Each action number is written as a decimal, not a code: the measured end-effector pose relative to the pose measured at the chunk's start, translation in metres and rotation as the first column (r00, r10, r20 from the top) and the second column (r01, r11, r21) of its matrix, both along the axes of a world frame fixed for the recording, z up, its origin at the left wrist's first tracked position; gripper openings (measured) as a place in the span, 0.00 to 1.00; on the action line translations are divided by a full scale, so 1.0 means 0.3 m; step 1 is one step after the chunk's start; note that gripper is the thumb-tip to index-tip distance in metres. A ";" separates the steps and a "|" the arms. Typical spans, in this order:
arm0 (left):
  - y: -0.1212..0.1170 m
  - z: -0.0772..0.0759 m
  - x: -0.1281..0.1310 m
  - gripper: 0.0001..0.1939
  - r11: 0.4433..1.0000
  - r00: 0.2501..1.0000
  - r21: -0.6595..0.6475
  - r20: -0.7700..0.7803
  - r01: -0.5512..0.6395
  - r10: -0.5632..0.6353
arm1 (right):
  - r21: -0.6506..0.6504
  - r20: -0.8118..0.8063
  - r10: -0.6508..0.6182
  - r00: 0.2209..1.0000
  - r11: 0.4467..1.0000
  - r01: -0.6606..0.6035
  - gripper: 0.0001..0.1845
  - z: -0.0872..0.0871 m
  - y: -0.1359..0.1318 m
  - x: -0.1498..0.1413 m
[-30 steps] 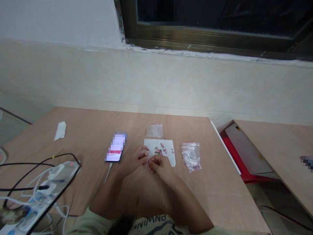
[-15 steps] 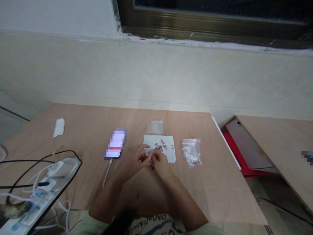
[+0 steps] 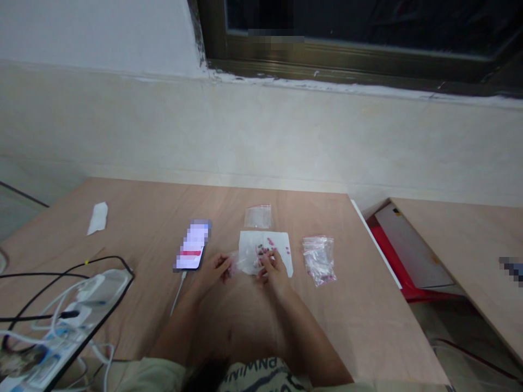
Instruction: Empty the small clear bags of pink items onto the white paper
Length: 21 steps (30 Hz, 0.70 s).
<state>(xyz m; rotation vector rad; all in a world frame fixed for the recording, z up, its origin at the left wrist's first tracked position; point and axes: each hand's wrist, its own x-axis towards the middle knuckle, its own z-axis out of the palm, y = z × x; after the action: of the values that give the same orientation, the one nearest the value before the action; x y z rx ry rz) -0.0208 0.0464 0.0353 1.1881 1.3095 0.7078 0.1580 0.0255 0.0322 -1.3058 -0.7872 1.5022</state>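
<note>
My left hand (image 3: pixel 217 269) is closed, thumb and fingers pinching a small clear plastic bag (image 3: pixel 234 263) beside the left edge of a white sheet of paper (image 3: pixel 250 239). Small pink and dark pieces (image 3: pixel 270 242) lie scattered on the paper, too tiny to name. Over the sheet's lower middle, my right hand (image 3: pixel 276 274) has its fingertips drawn together at the cluster of pieces. Whatever is between those fingertips is too small to make out.
A flat zip bag (image 3: pixel 259 216) lies behind the paper, and a stack of zip bags (image 3: pixel 319 260) to its right. Left are a charging phone (image 3: pixel 193 246), a white scrap (image 3: pixel 97 218) and a power strip (image 3: pixel 102 288) with tangled cables. The table (image 3: pixel 359 326) ends before a gap at right.
My hands were together in front of the paper and have parted. The left moved left with the small bag; the right moved onto the pieces on the paper.
</note>
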 end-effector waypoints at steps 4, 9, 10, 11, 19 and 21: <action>0.026 -0.015 -0.013 0.16 0.997 0.996 0.042 -0.053 -0.071 0.074 | 0.019 0.067 0.108 0.992 0.994 -0.110 0.22 -0.032 -0.008 0.005; 0.032 -0.029 -0.023 0.17 0.989 0.989 -0.002 0.018 -0.146 0.146 | -0.038 0.093 0.079 0.992 0.996 -0.076 0.22 -0.053 0.003 -0.001; 0.031 -0.030 -0.025 0.18 0.988 0.988 -0.016 0.029 -0.151 0.152 | -0.039 0.094 0.076 0.993 0.997 -0.073 0.22 -0.055 0.005 0.000; 0.029 -0.031 -0.026 0.18 0.988 0.988 -0.023 0.034 -0.150 0.150 | -0.037 0.094 0.075 0.993 0.997 -0.072 0.22 -0.056 0.006 0.001; 0.025 -0.008 -0.011 0.12 0.988 0.988 0.024 0.029 -0.151 0.150 | -0.034 0.087 0.077 0.993 0.997 -0.074 0.21 -0.067 -0.001 0.011; 0.026 0.007 0.000 0.11 0.988 0.988 0.028 0.036 -0.152 0.151 | -0.041 0.069 0.072 0.995 0.997 -0.070 0.22 -0.073 0.001 0.013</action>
<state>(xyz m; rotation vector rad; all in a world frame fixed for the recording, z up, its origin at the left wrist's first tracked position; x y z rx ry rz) -0.0207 0.0543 0.0374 1.1042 1.3749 0.8563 0.1619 0.0257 0.0103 -1.3780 -0.8616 1.5410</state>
